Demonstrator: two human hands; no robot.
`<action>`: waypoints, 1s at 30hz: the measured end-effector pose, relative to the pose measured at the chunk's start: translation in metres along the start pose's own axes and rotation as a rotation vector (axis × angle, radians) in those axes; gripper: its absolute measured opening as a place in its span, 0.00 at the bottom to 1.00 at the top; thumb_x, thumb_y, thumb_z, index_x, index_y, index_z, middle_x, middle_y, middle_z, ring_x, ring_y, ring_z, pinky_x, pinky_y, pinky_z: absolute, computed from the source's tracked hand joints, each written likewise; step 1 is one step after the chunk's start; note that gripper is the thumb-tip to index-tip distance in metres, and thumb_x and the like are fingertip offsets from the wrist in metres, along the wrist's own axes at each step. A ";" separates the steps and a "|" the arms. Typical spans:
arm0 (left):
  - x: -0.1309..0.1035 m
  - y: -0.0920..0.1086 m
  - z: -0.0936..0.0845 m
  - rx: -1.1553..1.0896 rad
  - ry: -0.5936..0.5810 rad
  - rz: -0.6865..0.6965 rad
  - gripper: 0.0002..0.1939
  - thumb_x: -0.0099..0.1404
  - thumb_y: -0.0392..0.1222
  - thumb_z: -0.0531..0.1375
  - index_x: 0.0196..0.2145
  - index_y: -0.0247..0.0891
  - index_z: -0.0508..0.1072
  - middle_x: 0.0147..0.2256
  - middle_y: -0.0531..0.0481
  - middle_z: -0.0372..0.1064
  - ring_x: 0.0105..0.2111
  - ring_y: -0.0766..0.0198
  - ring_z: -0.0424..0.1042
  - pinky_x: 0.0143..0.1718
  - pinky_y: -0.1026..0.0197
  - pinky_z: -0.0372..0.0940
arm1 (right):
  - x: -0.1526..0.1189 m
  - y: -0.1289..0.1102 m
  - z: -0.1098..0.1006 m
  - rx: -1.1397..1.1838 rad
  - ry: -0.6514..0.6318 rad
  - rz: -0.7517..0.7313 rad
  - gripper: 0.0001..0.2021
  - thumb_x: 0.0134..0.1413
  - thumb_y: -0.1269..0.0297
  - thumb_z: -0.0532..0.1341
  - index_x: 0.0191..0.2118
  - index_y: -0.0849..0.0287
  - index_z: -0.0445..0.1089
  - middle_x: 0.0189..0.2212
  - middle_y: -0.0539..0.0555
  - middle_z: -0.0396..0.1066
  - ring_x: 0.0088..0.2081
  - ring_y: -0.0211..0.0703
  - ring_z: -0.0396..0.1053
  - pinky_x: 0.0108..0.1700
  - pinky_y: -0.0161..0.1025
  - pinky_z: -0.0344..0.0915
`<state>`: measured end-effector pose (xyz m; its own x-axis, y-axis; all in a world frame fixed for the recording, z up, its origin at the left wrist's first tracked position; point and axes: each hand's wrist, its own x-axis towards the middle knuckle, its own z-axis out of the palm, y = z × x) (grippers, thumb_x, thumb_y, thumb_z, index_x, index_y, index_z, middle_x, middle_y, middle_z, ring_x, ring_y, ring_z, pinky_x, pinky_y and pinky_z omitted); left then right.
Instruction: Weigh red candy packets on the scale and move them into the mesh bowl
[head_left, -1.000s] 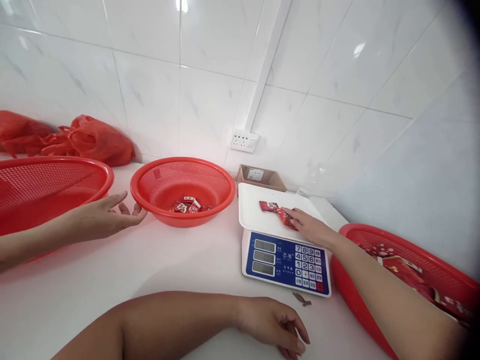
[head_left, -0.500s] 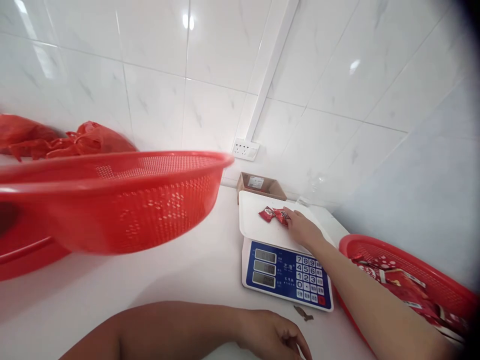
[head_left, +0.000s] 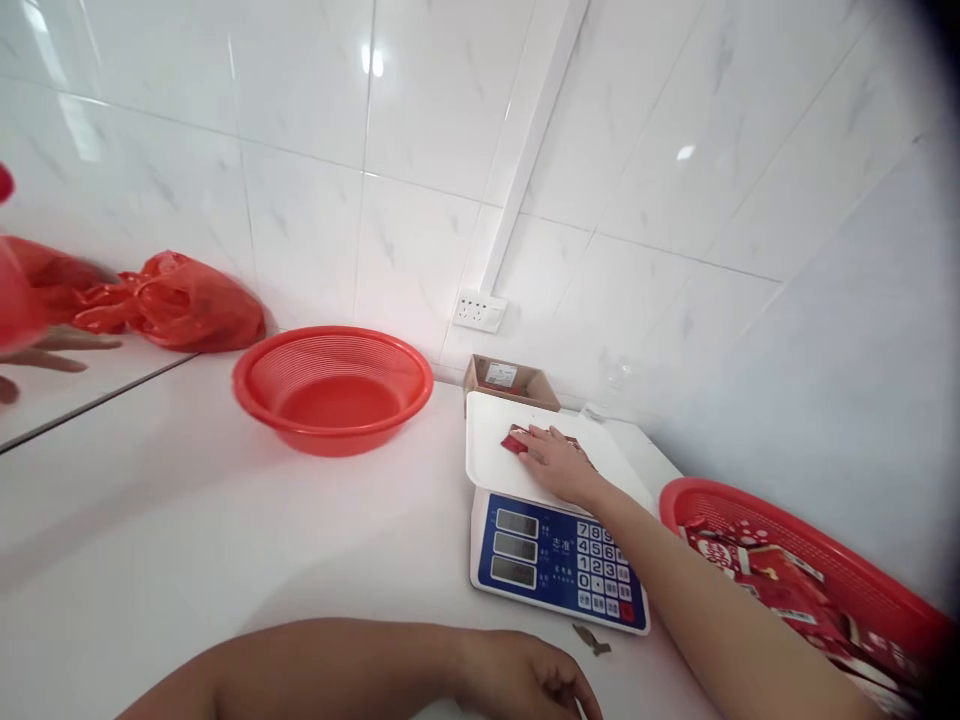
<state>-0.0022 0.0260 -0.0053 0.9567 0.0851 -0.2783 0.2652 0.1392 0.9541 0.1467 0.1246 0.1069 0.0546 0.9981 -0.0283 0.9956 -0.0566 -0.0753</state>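
My right hand point(head_left: 559, 465) lies palm down over small red packets point(head_left: 514, 441) on the white pan point(head_left: 487, 465) of a scale; its fingers are stretched out and partly cover them. Below the pan, the scale's blue panel point(head_left: 562, 560) shows three displays and a keypad. My left hand point(head_left: 529, 680) is low in the view, in front of the scale, loosely curled with nothing visible in it; its fingertips are partly cut off by the lower edge.
A red basin point(head_left: 334, 400) stands left of the scale. Red bags point(head_left: 195, 305) lie behind another person's spread hand point(head_left: 52, 350). A cardboard box point(head_left: 536, 385) sits behind the scale, a red basket point(head_left: 810, 540) of packets at right. Brown scraps point(head_left: 592, 638) lie in front.
The large red basket in the left foreground has gone from there; a red basin and another person's hand now show. My right hand has moved left over the packets. My left hand remains curled.
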 end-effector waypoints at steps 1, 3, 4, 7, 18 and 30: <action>0.001 -0.002 0.000 0.002 0.006 0.014 0.13 0.56 0.42 0.63 0.39 0.37 0.72 0.27 0.56 0.65 0.24 0.73 0.62 0.29 0.68 0.57 | -0.001 0.001 0.001 0.014 -0.002 -0.026 0.22 0.60 0.59 0.47 0.59 0.46 0.58 0.64 0.50 0.49 0.65 0.58 0.38 0.59 0.62 0.45; 0.001 -0.004 -0.001 0.012 0.006 0.037 0.14 0.55 0.44 0.63 0.39 0.37 0.73 0.28 0.56 0.64 0.24 0.74 0.61 0.28 0.68 0.56 | -0.002 0.007 0.000 0.045 0.006 -0.067 0.21 0.59 0.63 0.47 0.58 0.47 0.61 0.64 0.50 0.49 0.65 0.55 0.37 0.60 0.61 0.44; 0.000 -0.004 -0.001 0.008 0.003 0.040 0.15 0.55 0.45 0.63 0.39 0.37 0.73 0.28 0.56 0.64 0.24 0.74 0.61 0.28 0.68 0.56 | -0.002 0.011 0.000 0.060 0.012 -0.073 0.22 0.60 0.63 0.47 0.58 0.48 0.61 0.64 0.51 0.48 0.65 0.55 0.36 0.61 0.60 0.43; -0.002 -0.003 0.000 -0.013 0.018 0.040 0.17 0.53 0.49 0.64 0.38 0.37 0.73 0.27 0.56 0.64 0.24 0.74 0.61 0.28 0.68 0.55 | -0.005 0.022 -0.001 0.100 0.018 -0.047 0.24 0.60 0.61 0.46 0.62 0.50 0.54 0.65 0.53 0.44 0.65 0.54 0.35 0.61 0.57 0.43; -0.006 0.006 0.003 -0.073 -0.002 -0.010 0.17 0.52 0.48 0.66 0.37 0.36 0.71 0.29 0.54 0.66 0.27 0.71 0.65 0.33 0.65 0.62 | -0.013 0.012 0.000 0.030 -0.001 0.087 0.26 0.58 0.46 0.45 0.62 0.42 0.52 0.64 0.52 0.46 0.64 0.58 0.42 0.59 0.59 0.46; -0.009 0.008 0.006 -0.073 0.020 -0.002 0.17 0.51 0.49 0.66 0.35 0.37 0.71 0.28 0.55 0.66 0.26 0.72 0.66 0.33 0.66 0.64 | -0.005 0.006 0.009 0.029 0.075 0.113 0.24 0.59 0.62 0.48 0.61 0.42 0.53 0.64 0.51 0.48 0.63 0.57 0.44 0.58 0.57 0.50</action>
<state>-0.0075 0.0203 0.0054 0.9533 0.1048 -0.2834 0.2572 0.2108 0.9431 0.1514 0.1192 0.0977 0.1730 0.9842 0.0366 0.9802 -0.1684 -0.1042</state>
